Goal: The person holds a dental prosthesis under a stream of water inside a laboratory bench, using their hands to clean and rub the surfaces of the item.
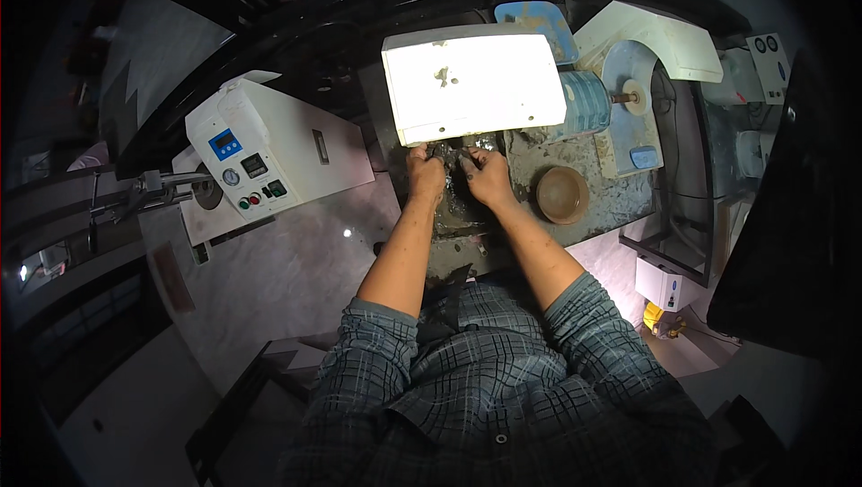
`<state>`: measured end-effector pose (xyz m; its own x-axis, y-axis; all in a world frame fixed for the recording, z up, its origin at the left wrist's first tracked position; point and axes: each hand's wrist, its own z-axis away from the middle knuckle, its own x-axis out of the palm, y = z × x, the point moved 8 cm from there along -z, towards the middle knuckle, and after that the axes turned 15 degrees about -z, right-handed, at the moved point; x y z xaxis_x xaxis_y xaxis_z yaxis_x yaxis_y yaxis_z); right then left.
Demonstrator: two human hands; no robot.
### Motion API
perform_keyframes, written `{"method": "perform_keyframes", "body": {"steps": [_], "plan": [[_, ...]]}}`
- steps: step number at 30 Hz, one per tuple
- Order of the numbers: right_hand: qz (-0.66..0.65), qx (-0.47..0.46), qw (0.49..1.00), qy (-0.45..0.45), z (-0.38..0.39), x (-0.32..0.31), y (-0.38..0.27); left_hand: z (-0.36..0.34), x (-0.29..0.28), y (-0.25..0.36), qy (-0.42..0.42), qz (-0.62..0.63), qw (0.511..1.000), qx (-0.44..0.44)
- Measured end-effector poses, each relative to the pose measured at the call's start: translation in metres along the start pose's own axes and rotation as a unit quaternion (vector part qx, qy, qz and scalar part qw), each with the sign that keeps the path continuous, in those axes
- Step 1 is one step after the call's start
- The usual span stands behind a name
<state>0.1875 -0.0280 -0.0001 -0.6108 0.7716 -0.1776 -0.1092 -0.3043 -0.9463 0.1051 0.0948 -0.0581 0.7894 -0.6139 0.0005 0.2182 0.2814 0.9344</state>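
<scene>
1. Grey and glinting, a small workpiece (458, 157) sits between my two hands, right at the lower edge of the bright lamp hood; it is too small and too shadowed for me to tell its shape.
2. My left hand (426, 173) is curled in on it from the left, fingers bent and closed round its near side.
3. My right hand (489, 176) meets it from the right, fingers (469, 164) pinched on the same piece, so both hands touch it and nearly touch each other.
4. Both of my hands are smeared with dark grime, and my bare forearms run back to rolled-up checked sleeves (377, 330).
5. Under my hands lies a wet, grey, sludge-covered work surface (539, 159), a narrow muddy strip running back toward my body.
6. Just above my hands the white lamp hood (471, 83) glows hard and hides whatever is beneath it.
7. Near my right hand, apart from it, a round brown dish (562, 194) rests on the sludge.
8. Beyond the dish, a pale blue wheel (584, 103) on a spindle sits beside the lamp, with a white curved guard (660, 38) above it.
9. Well off to my left stands a white control box (274, 150) with a blue display, a dial and coloured buttons.
10. Pale marbled bench top (287, 272) spreads out below that box.
</scene>
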Motion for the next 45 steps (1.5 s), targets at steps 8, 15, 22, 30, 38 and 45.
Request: {"method": "perform_keyframes", "body": {"steps": [8, 15, 22, 30, 38, 45], "plan": [[0.004, 0.009, 1.0, 0.017, 0.005, 0.002, -0.004, -0.003, -0.004, -0.003, -0.007, -0.013, 1.0, -0.006], [0.001, 0.009, 1.0, 0.023, 0.007, -0.001, -0.007, 0.013, -0.003, 0.017, 0.014, -0.094, 0.988, -0.121], [-0.027, -0.001, 0.999, 0.041, 0.012, 0.006, -0.023, 0.012, -0.016, 0.024, 0.011, -0.157, 0.979, -0.128], [-0.007, -0.016, 0.999, 0.051, 0.007, 0.004, -0.013, 0.004, -0.001, 0.017, -0.023, -0.026, 0.999, -0.004], [-0.035, -0.032, 0.998, 0.039, 0.012, -0.001, -0.018, 0.02, 0.007, 0.028, -0.006, 0.037, 0.999, 0.02], [0.015, -0.037, 0.999, 0.027, 0.012, -0.003, -0.023, 0.032, 0.008, 0.023, -0.004, 0.079, 0.99, -0.121]]}}
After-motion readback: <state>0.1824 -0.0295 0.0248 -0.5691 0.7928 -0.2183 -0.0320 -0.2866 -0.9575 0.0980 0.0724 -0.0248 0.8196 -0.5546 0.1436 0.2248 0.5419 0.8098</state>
